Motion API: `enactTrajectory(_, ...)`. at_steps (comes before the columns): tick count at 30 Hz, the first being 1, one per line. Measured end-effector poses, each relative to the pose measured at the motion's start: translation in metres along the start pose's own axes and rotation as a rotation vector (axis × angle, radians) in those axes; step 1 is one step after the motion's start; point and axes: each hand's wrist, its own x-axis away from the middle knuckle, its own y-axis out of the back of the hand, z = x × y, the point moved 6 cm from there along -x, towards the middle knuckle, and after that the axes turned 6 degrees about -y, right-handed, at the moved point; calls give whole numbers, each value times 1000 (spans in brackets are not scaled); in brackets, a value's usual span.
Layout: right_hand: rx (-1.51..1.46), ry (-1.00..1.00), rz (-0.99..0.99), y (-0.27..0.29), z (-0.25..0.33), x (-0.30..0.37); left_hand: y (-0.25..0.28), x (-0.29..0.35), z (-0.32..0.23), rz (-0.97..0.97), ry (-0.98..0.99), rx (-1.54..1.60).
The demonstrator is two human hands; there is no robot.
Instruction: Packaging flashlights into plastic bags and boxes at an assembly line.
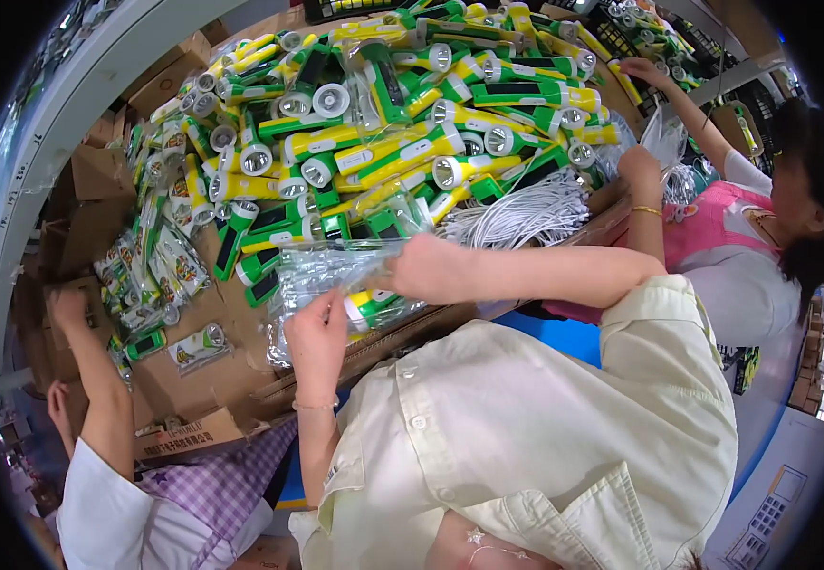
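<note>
My left hand (pixel 317 334) is closed, thumb and fingertips pinching the edge of a clear plastic bag (pixel 395 310). A green and yellow flashlight (pixel 364 306) shows through the bag, lying between my two hands. My right hand (pixel 428 270), slightly blurred, is curled closed at the bag's upper side; its fingertips are partly hidden. Under and beside my hands lies a stack of flat clear plastic bags (pixel 309 271). Just beyond my right hand rests a bundle of white cables (pixel 526 214).
A large heap of green and yellow flashlights (pixel 383 157) covers the cardboard-lined table (pixel 241 380). Bagged flashlights (pixel 170 261) lie to the left. One co-worker's hand (pixel 70 309) is at the left, another's hand (pixel 638 169) at the right. A grey metal post (pixel 27 180) rises at left.
</note>
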Motion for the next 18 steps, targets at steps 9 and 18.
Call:
enactTrajectory(9,-242,-246,14,-22,-157,76,-7,-1,27,-40,76,130)
enactTrajectory(18,-539,-214,-352,116,-107,64,-6,-1,43,-64,64,67)
